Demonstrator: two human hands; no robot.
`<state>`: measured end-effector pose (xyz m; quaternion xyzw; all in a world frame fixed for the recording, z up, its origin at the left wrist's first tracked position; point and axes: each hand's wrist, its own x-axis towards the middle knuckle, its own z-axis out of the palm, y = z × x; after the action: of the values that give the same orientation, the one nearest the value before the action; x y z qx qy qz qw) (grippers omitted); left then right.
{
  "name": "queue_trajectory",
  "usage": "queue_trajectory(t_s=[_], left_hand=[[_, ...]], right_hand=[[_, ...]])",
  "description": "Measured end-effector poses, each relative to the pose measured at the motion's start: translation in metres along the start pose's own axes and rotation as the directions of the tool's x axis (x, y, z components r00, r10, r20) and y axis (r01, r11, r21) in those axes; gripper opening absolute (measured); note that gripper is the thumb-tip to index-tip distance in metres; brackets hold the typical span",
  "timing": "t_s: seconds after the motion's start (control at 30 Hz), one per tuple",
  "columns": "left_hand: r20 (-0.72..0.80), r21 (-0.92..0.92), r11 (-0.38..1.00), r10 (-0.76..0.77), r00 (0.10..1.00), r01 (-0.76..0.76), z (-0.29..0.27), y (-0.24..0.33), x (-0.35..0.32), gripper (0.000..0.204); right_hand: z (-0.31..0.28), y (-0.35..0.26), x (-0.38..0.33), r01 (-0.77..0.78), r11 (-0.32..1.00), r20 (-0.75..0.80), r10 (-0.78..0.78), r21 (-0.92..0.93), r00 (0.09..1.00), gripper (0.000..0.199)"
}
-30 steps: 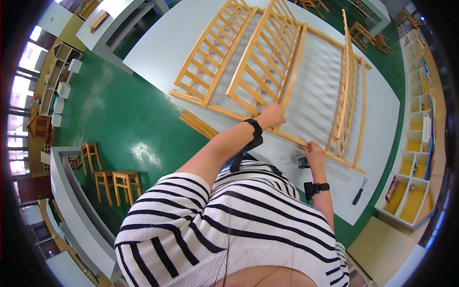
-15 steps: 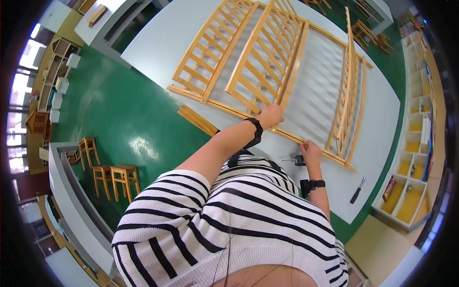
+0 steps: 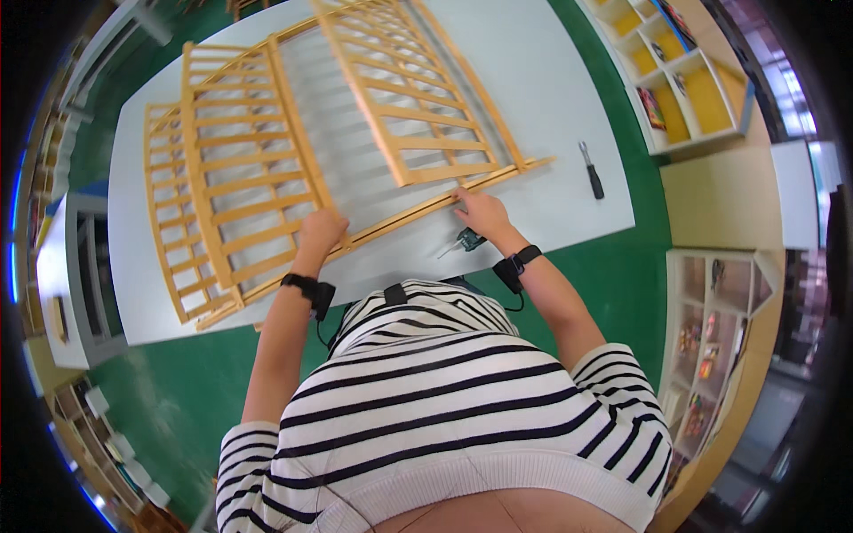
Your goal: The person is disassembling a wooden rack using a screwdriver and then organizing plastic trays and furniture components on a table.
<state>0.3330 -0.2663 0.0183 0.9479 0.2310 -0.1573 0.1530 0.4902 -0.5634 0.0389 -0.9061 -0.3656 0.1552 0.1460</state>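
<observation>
A light wooden frame (image 3: 418, 211) with slatted panels lies across the white table, two panels at its left and one tilted up at its right. Near the foot of a middle upright, my left hand (image 3: 322, 233) is closed on the frame. My right hand (image 3: 482, 213) has its fingers curled on the front rail, beside the lower end of the right slatted panel (image 3: 435, 133). Just below that hand lies a small dark green power drill (image 3: 469, 240), its thin bit pointing to the lower left; neither hand touches it.
A black-handled screwdriver (image 3: 591, 169) lies on the white table (image 3: 569, 115) at the right. White cubby shelves (image 3: 653, 89) stand beyond the table's right side, with more shelves (image 3: 711, 320) lower right. A grey-white cabinet (image 3: 75, 284) stands at the left, on green floor.
My view has turned, so table and frame appear rotated and shifted left. My right hand has moved along the front rail toward the right panel; the left remains by the middle upright.
</observation>
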Motion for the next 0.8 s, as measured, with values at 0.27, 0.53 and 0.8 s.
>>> queue_trajectory(t_s=[0.27, 0.53, 0.8], left_hand=[[-0.023, -0.002, 0.998, -0.061, 0.998, 0.061, 0.003, -0.003, -0.01, 0.048], [-0.008, 0.108, 0.987, -0.115, 0.993, 0.115, 0.012, -0.011, -0.001, 0.051], [0.018, 0.178, 0.971, -0.165, 0.986, 0.16, 0.005, 0.004, -0.009, 0.048]], right_hand=[[-0.014, 0.064, -0.028, -0.295, 0.955, -0.053, 0.293, -0.021, 0.955, 0.046], [-0.007, 0.103, -0.033, -0.28, 0.96, -0.101, 0.278, -0.002, 0.955, 0.05], [0.001, 0.106, -0.031, -0.14, 0.989, -0.091, 0.134, -0.058, 0.987, 0.046]])
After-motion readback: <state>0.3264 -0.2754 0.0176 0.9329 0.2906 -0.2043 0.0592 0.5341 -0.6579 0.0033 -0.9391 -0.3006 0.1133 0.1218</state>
